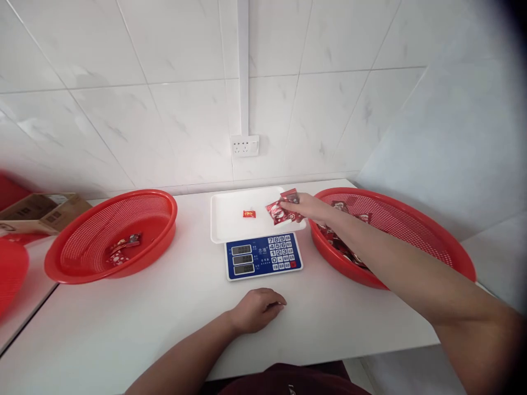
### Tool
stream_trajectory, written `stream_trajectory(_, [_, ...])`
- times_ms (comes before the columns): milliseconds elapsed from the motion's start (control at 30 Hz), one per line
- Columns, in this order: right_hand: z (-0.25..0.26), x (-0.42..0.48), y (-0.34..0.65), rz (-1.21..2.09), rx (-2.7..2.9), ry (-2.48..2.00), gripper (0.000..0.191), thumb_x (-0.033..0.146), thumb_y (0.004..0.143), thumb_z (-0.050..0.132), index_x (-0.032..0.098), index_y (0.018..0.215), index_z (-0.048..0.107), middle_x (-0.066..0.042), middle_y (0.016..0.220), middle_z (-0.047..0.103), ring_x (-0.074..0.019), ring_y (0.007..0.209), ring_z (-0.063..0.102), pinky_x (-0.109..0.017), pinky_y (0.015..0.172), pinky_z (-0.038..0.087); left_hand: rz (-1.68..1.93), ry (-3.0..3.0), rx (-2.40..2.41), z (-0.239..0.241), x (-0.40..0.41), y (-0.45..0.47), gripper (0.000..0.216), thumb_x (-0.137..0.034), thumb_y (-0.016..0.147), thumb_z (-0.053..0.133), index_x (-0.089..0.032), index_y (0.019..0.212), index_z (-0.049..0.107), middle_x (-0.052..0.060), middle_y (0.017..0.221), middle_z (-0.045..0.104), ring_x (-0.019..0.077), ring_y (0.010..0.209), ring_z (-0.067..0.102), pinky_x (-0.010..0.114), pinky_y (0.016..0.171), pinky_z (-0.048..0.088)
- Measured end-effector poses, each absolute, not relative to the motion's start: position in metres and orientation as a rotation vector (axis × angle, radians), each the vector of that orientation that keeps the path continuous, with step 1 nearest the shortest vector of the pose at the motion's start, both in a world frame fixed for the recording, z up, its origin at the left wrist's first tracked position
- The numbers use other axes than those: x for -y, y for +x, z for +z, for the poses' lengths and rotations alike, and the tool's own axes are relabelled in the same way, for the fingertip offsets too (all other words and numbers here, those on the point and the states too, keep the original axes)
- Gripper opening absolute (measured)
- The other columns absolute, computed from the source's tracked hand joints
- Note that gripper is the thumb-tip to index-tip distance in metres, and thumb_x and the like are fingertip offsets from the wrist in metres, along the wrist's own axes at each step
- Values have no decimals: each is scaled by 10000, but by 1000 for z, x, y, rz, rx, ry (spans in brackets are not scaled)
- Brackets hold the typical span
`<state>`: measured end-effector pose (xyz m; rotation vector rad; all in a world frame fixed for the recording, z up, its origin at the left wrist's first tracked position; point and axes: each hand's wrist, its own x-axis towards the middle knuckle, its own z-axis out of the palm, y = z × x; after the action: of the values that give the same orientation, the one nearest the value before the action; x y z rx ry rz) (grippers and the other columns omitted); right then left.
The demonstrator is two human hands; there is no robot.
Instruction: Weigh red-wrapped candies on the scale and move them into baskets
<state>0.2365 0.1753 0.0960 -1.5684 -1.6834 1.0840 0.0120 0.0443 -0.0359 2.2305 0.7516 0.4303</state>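
Two baskets: a red mesh basket on the left (111, 236) at nine o'clock of the scale, another red mesh basket on the right (395, 236) at three o'clock, both sitting on the white table (164, 323).
Scale: blue-fronted electronic scale (263, 255) dead centre, white weighing tray (234, 216) on top, keypad and three small displays facing the person; the readings are too small to make out.
Right hand: the right hand (307, 207) is stretched out over the tray's three o'clock edge, fingers pinched shut on a small bunch of red sachets (282, 209), two or three of them by the look of it, hanging just above or just touching the tray, hard to call which.
Left hand: the left hand (257, 310) lies at six o'clock of the scale, loosely curled, palm down on the table, holding nothing.
On the tray: one lone red sachet (248, 214) lies near the middle, apart from the bunch in the hand.
Left basket stock: only a few sachets (122, 247) on its floor, so little has landed there, judging by the pile.
Right basket stock: a heap of sachets (341, 241) along its nine o'clock side, partly hidden behind the forearm; plenty left, I'd say.
Progress: early days by my reckoning, with the weighing under way and most of the stock still in the right basket.
Surroundings: a cardboard box (41, 211) at ten o'clock beyond the left basket, a wall socket (244, 146) at twelve o'clock on the tiled wall.
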Motion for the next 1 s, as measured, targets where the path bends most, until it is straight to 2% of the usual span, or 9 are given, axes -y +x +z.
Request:
stream_trajectory(167, [85,-186,230,993,1732,-1648,373,393,763,655,182,1062,581,-88,954,644,-149,695,605,-229,495,510,426,2234,-738,-37,-44,12,243,-231,876,464,-197,1029,650,51,989,694,166,890,641,265,809,502])
stream_trajectory(400, [92,-184,225,1069,1805,-1678,277,290,760,663,178,1005,602,-82,917,638,-134,638,613,-227,495,507,439,2251,-679,-39,-45,11,259,-217,881,458,-173,1051,649,63,1019,696,177,941,632,266,851,486])
stream_trajectory(600, [94,-186,212,1108,1771,-1589,356,322,817,589,202,1150,558,-93,1020,626,-157,773,629,-231,568,537,424,2250,-671,-42,-45,9,262,-218,882,459,-177,1066,641,62,1030,691,177,955,628,269,861,480])
stream_trajectory(767, [97,-176,218,1062,1748,-1580,525,218,791,588,224,1302,468,-80,1161,570,-166,842,638,-256,689,569,409,2242,-664,-41,-47,8,261,-210,878,462,-183,1070,637,58,1030,689,176,956,624,268,867,476])
stream_trajectory(900, [100,-159,256,851,1692,-1653,621,201,746,621,284,1336,444,-48,1227,561,-233,950,621,-333,792,555,411,2205,-682,-37,-46,8,254,-210,871,463,-171,1048,641,70,996,685,176,913,627,267,828,489])
stream_trajectory(1000, [99,-148,310,607,1603,-1770,715,246,747,631,278,1402,344,-88,1349,477,-272,1081,568,-369,856,508,395,2156,-717,-35,-48,7,247,-207,867,462,-194,1041,637,57,993,677,167,903,625,266,817,489])
